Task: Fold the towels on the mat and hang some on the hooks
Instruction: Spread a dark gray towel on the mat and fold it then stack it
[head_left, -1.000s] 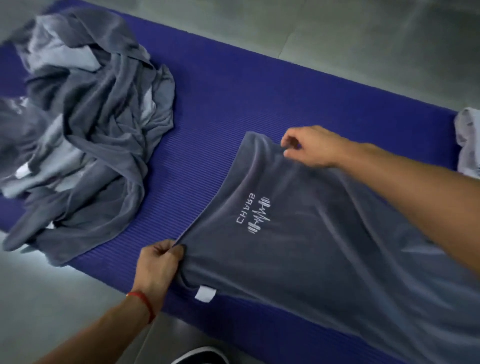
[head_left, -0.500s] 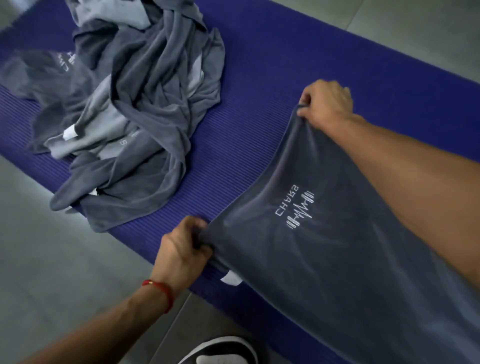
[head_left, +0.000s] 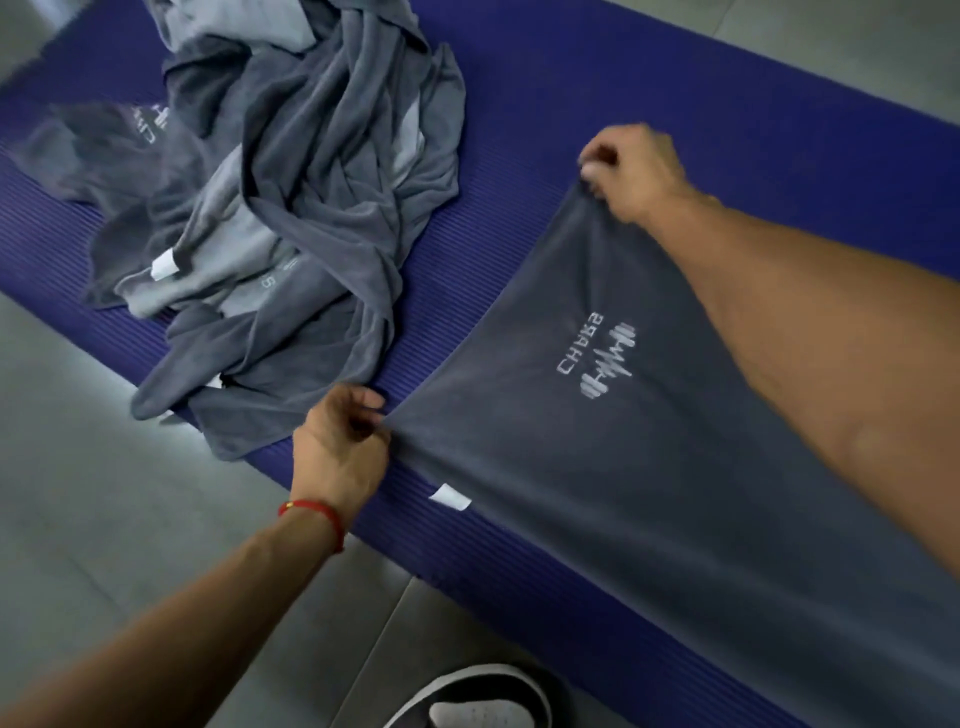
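Head view: grey towel (head_left: 597, 493) lies spread on the purple mat (head_left: 597, 104). Left hand (head_left: 337, 452) pinches its near corner, fingers curled round the cloth. Right hand (head_left: 631, 169) pinches the far corner likewise, and the edge runs taut between the two hands. White label (head_left: 451, 496) sits just right of the left hand. Heap of crumpled towels (head_left: 291, 218) lies on the mat beyond the left hand. Shoe (head_left: 478, 699) is below, near the left forearm.

Purple ribbed mat (head_left: 597, 88) on grey tiled floor (head_left: 78, 519); spread grey towel (head_left: 597, 493), crumpled towel pile (head_left: 311, 208) on it.
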